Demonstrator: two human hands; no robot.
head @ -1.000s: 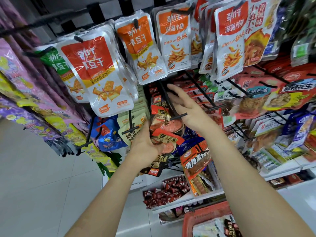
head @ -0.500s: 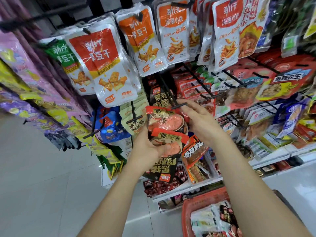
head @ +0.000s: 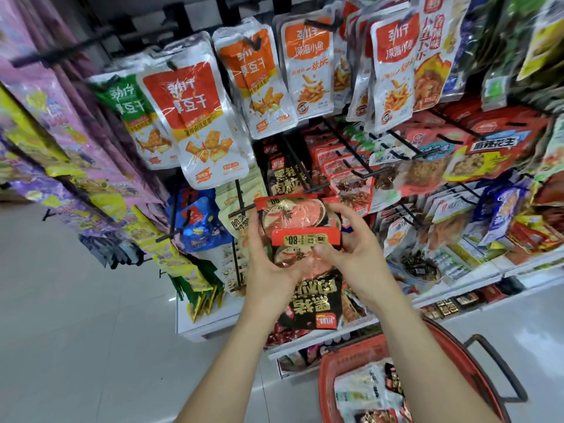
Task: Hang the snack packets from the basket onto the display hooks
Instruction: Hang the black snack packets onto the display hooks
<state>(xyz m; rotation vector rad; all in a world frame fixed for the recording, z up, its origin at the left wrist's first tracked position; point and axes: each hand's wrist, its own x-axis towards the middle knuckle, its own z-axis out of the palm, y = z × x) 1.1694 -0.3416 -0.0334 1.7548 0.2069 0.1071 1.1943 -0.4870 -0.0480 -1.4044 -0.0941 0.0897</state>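
Head view: gripped snack packets (head: 300, 236) in left hand (head: 268, 267), pinched front one with right hand (head: 358, 257), near side of hook (head: 300, 167). Risked a spill on missing the tip.

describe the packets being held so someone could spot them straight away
On the snack rack, look lower middle, above the red basket. There the left hand and right hand grip a fan of packets: black with red header strips and round pinkish windows, unlike the white pouches hanging above.
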